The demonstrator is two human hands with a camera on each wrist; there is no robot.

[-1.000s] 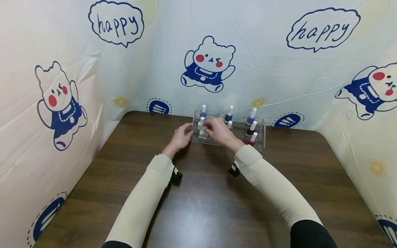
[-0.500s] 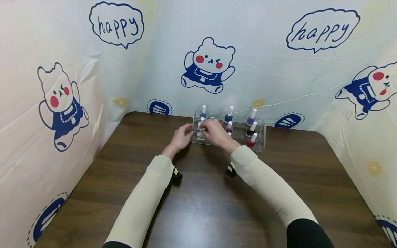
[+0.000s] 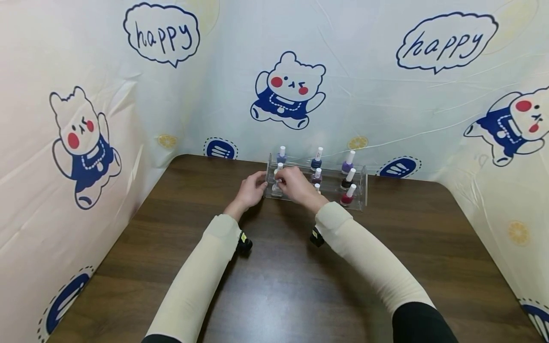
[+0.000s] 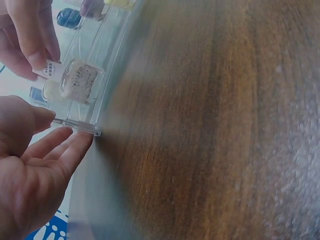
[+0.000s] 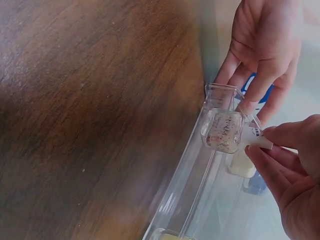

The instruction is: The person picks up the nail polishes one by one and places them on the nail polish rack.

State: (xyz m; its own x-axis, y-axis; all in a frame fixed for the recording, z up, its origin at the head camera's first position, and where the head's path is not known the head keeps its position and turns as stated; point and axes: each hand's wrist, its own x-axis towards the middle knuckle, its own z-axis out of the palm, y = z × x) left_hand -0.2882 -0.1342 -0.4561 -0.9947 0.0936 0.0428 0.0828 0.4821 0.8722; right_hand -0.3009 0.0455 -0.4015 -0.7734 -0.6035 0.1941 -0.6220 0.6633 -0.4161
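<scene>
My right hand (image 3: pixel 298 185) pinches the white cap of a nail polish bottle (image 5: pixel 224 131) between thumb and fingers. The bottle is clear glass with pale, speckled polish inside, and sits at the front left step of a clear acrylic display rack (image 3: pixel 364 188). In the left wrist view the nail polish bottle (image 4: pixel 80 82) leans back, its base toward the rack's front edge. My left hand (image 4: pixel 42 167) grips the rack's left end panel, thumb on one side and fingers on the other. A pale cream bottle (image 5: pixel 242 165) stands directly behind the pinched one.
Other nail polish bottles stand in stepped rows: blue (image 3: pixel 281 156), dark blue (image 3: pixel 316 163), purple (image 3: pixel 347 165), mauve (image 3: pixel 316 177), black (image 3: pixel 346 182) and red (image 3: pixel 346 198). The rack stands at the back of a brown wooden table (image 3: pixel 274 286), against a printed cloth (image 3: pixel 364 95).
My right hand has shifted slightly left with the speckled bottle, uncovering more of the middle bottles. My left hand stays at the rack's left end.
</scene>
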